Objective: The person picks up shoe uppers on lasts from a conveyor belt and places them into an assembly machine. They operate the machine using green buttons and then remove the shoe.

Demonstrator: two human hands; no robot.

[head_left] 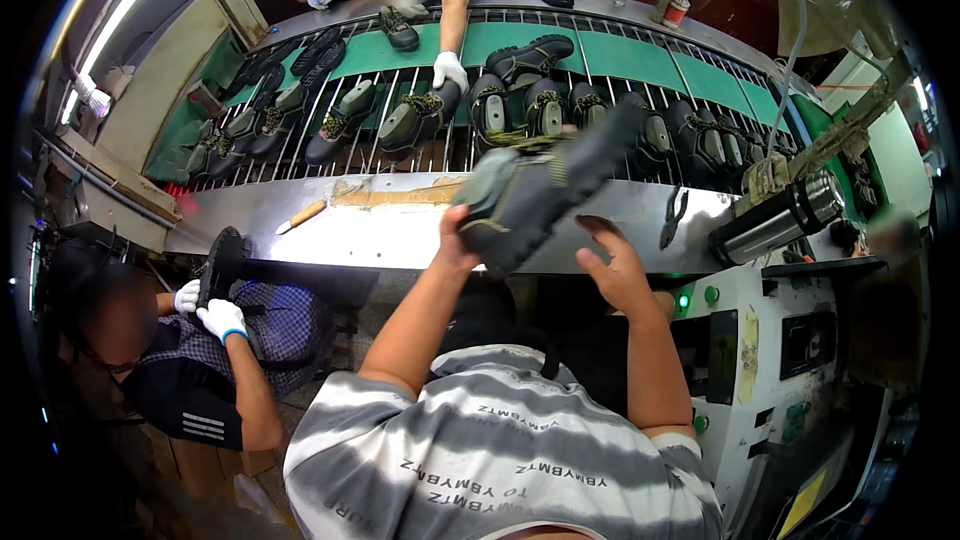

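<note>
Grey-green, dark-soled shoe (pixel 535 185), tilted, clasped in left hand (pixel 455 240), right hand (pixel 615 265) open beside it

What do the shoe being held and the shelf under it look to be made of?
The shoe, gripped by the left hand with the right hand open beside it: probably matte grey-green fabric or suede with a dark, rubber-like sole; motion blur hides any texture. The shelf: bare sheet metal, judging by its silvery, reflective sheen.
</note>
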